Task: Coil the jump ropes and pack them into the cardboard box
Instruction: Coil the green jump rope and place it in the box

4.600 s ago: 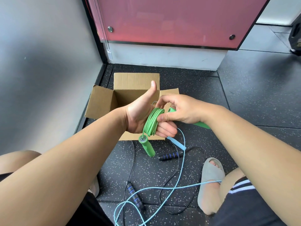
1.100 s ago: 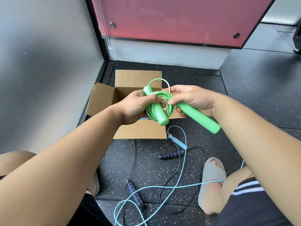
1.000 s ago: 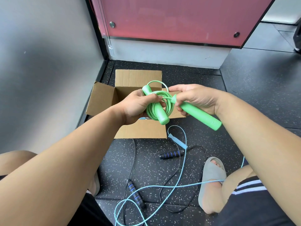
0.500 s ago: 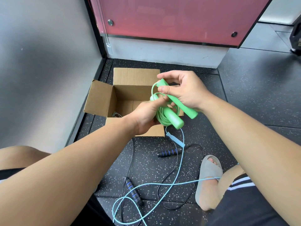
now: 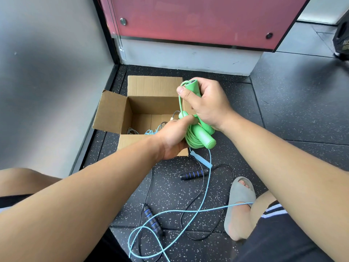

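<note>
I hold a coiled green jump rope (image 5: 194, 140) above the right edge of an open cardboard box (image 5: 113, 112). My left hand (image 5: 173, 137) grips the coil and one green handle, which points down and right. My right hand (image 5: 205, 104) grips the other green handle (image 5: 191, 86) upright above the coil. Grey and light blue cords (image 5: 147, 131) lie in the box's bottom. On the floor near me lie a light blue rope (image 5: 205, 186) and a black rope with blue-ringed handles (image 5: 192, 174), both uncoiled.
The box stands in a corner between a grey wall (image 5: 47, 72) on the left and a red panel (image 5: 198, 19) behind. My foot in a grey slipper (image 5: 239, 199) rests on the speckled black floor (image 5: 292, 110) at the right.
My right hand has turned the second green handle from slanting to upright and raised it above the coil. Both hands have shifted slightly toward the box's right edge.
</note>
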